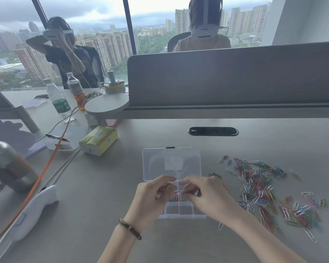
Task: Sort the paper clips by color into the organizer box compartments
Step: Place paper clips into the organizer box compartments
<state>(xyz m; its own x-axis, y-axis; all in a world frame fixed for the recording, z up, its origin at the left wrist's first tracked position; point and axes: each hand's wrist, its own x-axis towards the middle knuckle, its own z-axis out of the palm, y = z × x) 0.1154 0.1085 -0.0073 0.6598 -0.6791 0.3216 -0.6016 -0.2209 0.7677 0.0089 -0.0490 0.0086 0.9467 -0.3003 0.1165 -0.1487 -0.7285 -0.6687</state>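
head view: grey desk (122, 196) by city windows (84, 35); both hands (179, 194) pinch one clip (176, 192).

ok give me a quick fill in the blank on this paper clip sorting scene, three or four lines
1. The pile of loose paper clips lies on the desk to the ____ of the organizer box.
2. The lid of the box is ____.
3. The left hand and the right hand meet over the ____.
4. The bracelet is on the ____ wrist.

Missing words: right; open; box; left
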